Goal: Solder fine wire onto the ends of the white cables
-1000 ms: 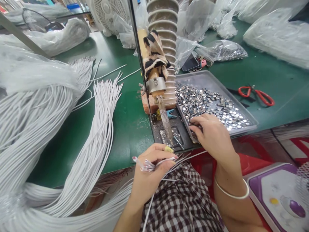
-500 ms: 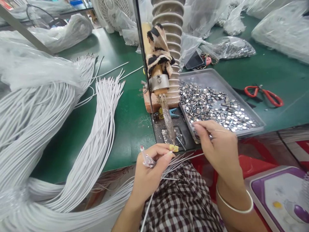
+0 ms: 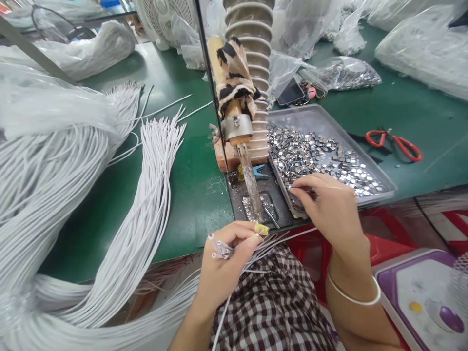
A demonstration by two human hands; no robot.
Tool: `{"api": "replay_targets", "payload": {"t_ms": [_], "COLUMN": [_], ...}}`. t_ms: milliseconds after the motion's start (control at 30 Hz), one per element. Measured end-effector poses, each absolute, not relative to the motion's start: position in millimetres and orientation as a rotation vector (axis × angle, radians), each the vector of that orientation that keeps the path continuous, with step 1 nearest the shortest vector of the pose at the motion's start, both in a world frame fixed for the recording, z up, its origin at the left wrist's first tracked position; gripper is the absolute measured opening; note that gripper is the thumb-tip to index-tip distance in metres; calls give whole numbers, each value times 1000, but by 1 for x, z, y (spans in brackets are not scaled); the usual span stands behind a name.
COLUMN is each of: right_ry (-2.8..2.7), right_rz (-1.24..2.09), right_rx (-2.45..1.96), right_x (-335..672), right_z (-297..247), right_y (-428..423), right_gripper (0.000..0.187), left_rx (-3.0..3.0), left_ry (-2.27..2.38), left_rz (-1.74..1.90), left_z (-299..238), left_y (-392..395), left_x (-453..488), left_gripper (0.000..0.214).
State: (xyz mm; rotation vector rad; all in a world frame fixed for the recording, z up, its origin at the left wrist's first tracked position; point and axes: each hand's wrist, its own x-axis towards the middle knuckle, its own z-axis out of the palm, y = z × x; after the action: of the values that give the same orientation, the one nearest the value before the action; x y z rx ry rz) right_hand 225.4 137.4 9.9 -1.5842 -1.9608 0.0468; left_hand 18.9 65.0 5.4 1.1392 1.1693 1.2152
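My left hand (image 3: 228, 258) is closed round a small bunch of white cords (image 3: 218, 246) whose metal-capped ends stick out to the left of my fingers. It hovers over my lap, just in front of the table edge. My right hand (image 3: 329, 207) rests at the near corner of a grey tray (image 3: 307, 114), fingers curled and pinched among the small shiny metal clips (image 3: 314, 156) heaped in it. Whether a clip is between the fingertips is hidden. A press tool with a clear tip (image 3: 250, 180) stands between both hands.
Big bundles of white cords (image 3: 146, 195) lie across the green table at left. Red-handled scissors (image 3: 395, 141) lie right of the tray. A ribbed column (image 3: 252, 53), a phone (image 3: 290, 92), plastic bags and a fan (image 3: 161, 19) stand behind. A purple-rimmed device (image 3: 420, 292) sits at lower right.
My right hand lifted slightly from the tray and has come back down onto the clips. My left hand turned the cord ends up, then lowered them again.
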Motion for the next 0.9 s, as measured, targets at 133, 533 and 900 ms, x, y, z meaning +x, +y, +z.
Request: {"api": "replay_targets", "payload": {"t_ms": [133, 533, 900], "right_ry": [-1800, -1635, -1667], "right_rz": [249, 831, 792], "right_rx": [-1415, -1095, -857], "right_x": [219, 192, 195], "right_z": [20, 17, 10], "right_y": [117, 91, 92], "right_gripper": [6, 12, 23], "left_rx": [1205, 1286, 1236], "left_ry": [1119, 1164, 1149], "left_rz": [1205, 1202, 1143], "left_z": [7, 14, 21], "left_y": [67, 67, 73], "left_x": [19, 17, 20], "left_gripper": [18, 21, 23]}}
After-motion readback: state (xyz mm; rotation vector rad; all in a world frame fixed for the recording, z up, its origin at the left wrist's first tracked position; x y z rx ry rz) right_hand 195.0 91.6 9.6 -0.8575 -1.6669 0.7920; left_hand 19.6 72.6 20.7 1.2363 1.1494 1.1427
